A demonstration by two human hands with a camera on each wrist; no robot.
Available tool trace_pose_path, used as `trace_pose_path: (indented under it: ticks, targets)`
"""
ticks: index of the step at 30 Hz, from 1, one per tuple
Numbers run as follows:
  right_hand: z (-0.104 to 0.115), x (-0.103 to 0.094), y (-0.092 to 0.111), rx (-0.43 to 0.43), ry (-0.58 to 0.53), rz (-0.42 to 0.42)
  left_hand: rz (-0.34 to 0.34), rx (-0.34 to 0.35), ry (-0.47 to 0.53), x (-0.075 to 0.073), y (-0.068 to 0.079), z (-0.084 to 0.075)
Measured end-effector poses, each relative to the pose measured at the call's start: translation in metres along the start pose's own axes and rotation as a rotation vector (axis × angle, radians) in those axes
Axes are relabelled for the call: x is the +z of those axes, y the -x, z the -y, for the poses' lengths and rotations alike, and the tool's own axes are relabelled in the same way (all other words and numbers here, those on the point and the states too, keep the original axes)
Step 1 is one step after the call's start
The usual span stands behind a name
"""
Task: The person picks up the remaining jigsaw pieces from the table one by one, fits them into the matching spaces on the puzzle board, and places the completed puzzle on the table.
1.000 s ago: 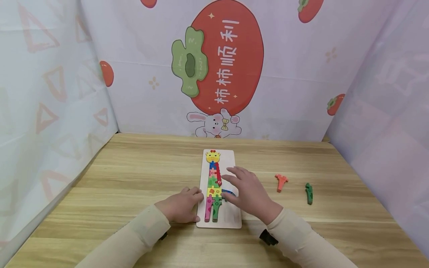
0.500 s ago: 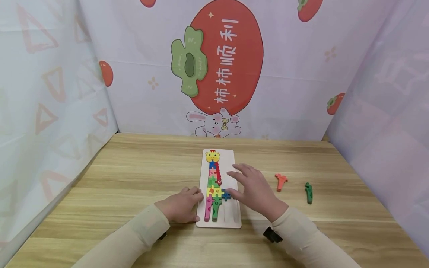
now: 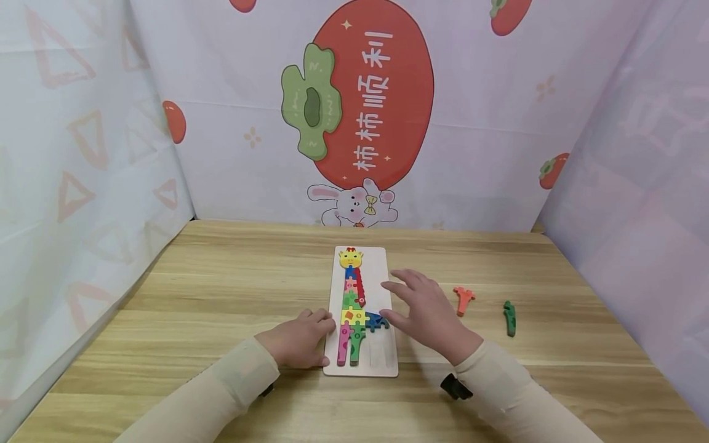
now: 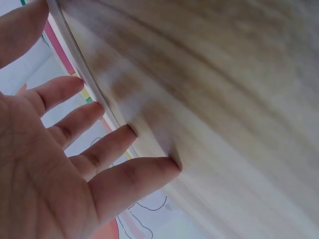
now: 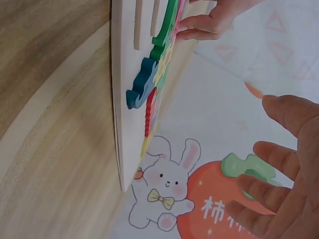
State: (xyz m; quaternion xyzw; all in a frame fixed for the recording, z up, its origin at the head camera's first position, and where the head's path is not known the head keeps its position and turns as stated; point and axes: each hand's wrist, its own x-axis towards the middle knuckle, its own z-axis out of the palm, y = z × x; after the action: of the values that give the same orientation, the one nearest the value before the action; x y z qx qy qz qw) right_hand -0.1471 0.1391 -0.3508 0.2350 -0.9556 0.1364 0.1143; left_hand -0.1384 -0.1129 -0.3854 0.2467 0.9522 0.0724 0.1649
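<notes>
A pale wooden puzzle board (image 3: 379, 258) lies on the table, filled with a colourful giraffe of jigsaw pieces. The giraffe's yellow head (image 3: 351, 258) points to the far end; a pink leg (image 3: 343, 346) and a green leg (image 3: 356, 351) are at the near end. My left hand (image 3: 299, 339) rests its fingertips along the board's left edge, fingers spread. On the right part of the board sits a blue piece (image 3: 376, 321) joined beside the yellow body piece. My right hand (image 3: 426, 314) hovers near the board's right edge, holding nothing, fingers apart and slightly bent.
To the right on the wooden table (image 3: 221, 271) lie two loose pieces, an orange one (image 3: 463, 300) and a green one (image 3: 510, 318). Bare leg-shaped recesses (image 3: 378, 355) show at the board's lower right. A printed cloth (image 3: 471, 154) hangs behind the table.
My right hand has drawn back to the right from over the blue piece, which now shows in full on the board. The left hand stays at the board's edge.
</notes>
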Motion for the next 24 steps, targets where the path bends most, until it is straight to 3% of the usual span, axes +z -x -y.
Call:
trace_pose_path:
  ticks: [24]
  targets:
    - [-0.022, -0.004, 0.006, -0.002, 0.058, -0.032, -0.003, 0.012, 0.012, 0.000, 0.002, 0.000]
